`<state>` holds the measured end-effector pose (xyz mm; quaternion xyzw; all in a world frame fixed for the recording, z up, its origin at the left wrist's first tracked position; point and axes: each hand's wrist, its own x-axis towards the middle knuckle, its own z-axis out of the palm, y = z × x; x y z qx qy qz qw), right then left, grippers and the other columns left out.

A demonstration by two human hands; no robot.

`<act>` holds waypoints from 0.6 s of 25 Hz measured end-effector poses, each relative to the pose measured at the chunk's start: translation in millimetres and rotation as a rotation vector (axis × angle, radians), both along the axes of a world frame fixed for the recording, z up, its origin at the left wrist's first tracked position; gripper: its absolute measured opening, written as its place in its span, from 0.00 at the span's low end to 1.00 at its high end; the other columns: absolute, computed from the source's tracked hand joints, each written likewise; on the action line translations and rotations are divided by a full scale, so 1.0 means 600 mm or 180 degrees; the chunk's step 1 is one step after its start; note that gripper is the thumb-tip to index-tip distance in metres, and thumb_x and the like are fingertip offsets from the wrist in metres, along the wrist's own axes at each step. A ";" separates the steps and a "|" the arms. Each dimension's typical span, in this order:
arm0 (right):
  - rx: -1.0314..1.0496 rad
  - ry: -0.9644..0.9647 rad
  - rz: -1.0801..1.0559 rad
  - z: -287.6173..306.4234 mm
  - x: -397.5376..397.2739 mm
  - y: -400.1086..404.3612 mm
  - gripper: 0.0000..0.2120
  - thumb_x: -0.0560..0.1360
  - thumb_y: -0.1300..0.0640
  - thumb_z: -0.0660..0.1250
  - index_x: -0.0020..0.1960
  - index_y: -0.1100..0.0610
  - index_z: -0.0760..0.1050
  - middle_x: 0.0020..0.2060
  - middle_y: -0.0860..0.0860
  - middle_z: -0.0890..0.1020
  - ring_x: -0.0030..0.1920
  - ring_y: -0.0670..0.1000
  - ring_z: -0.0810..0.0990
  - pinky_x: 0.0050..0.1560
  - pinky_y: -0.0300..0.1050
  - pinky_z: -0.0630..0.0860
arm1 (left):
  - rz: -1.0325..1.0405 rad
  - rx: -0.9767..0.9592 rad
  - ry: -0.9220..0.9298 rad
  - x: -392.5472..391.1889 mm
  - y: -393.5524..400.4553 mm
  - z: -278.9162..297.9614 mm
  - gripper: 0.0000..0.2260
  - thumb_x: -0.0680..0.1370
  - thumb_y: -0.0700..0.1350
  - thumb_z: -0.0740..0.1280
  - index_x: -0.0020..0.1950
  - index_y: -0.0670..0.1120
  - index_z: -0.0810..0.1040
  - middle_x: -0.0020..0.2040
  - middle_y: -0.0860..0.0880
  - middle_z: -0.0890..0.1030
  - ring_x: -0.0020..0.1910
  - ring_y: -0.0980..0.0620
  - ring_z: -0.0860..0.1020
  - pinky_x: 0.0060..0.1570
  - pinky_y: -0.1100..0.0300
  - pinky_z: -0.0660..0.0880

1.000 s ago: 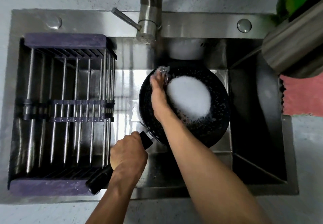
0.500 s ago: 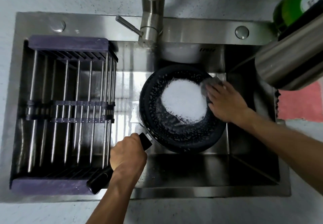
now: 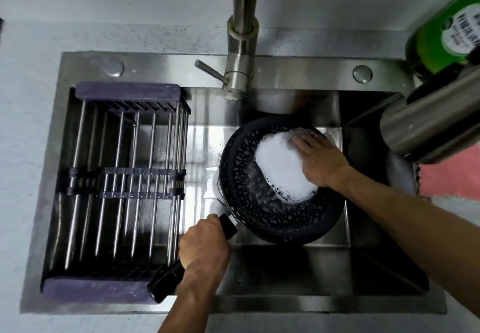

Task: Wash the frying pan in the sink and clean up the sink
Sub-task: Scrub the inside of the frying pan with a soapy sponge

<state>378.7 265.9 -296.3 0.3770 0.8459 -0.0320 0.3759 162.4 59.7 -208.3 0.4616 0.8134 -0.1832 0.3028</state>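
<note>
My left hand (image 3: 205, 244) is curled tight around the black frying-pan handle (image 3: 168, 278), forearm running up from below. My right hand (image 3: 318, 160) lies palm down with fingers spread flat, pressing a scrubber I can barely see, arm stretched in from the right.

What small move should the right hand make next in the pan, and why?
Probably sweep the scrubber along the near wall of the pan. The right hand presses it at the far rim, foam covers the middle, and the left hand steadies the handle.
</note>
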 end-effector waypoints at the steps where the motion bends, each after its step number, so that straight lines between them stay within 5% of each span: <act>1: -0.0053 0.0086 -0.0306 0.003 0.010 -0.013 0.32 0.80 0.51 0.49 0.82 0.60 0.48 0.81 0.54 0.46 0.80 0.57 0.46 0.79 0.55 0.44 | 0.0011 -0.0003 0.0013 -0.001 0.001 0.000 0.12 0.76 0.42 0.64 0.60 0.48 0.73 0.52 0.49 0.81 0.52 0.48 0.80 0.45 0.56 0.74; 5: -0.1416 0.0339 -0.1175 0.052 0.031 -0.176 0.24 0.81 0.47 0.49 0.66 0.57 0.75 0.74 0.58 0.66 0.76 0.56 0.61 0.75 0.52 0.59 | -0.0039 0.0019 0.0041 0.002 -0.002 0.000 0.12 0.78 0.39 0.63 0.60 0.47 0.73 0.52 0.49 0.81 0.51 0.48 0.81 0.45 0.57 0.75; 8: -0.2485 0.1777 -0.2183 0.071 -0.079 -0.228 0.21 0.85 0.48 0.54 0.75 0.53 0.69 0.78 0.43 0.57 0.79 0.44 0.52 0.76 0.38 0.47 | -0.0037 0.0026 0.0024 0.000 -0.002 -0.003 0.13 0.77 0.39 0.64 0.61 0.47 0.73 0.53 0.49 0.81 0.51 0.49 0.81 0.46 0.57 0.75; 11: -0.1913 0.1885 -0.1981 0.040 -0.146 -0.180 0.24 0.86 0.49 0.51 0.81 0.48 0.56 0.80 0.42 0.44 0.80 0.46 0.42 0.76 0.43 0.41 | -0.0051 0.0033 0.0035 -0.003 0.000 -0.013 0.13 0.77 0.40 0.64 0.61 0.48 0.73 0.54 0.49 0.81 0.53 0.48 0.80 0.47 0.57 0.75; 15: -0.1043 0.1397 -0.1805 0.041 -0.100 -0.208 0.25 0.78 0.58 0.62 0.74 0.46 0.69 0.76 0.49 0.62 0.73 0.56 0.67 0.70 0.51 0.70 | 0.0076 -0.0091 0.0030 -0.006 0.002 -0.015 0.13 0.75 0.41 0.67 0.60 0.48 0.75 0.52 0.49 0.81 0.52 0.48 0.80 0.44 0.57 0.73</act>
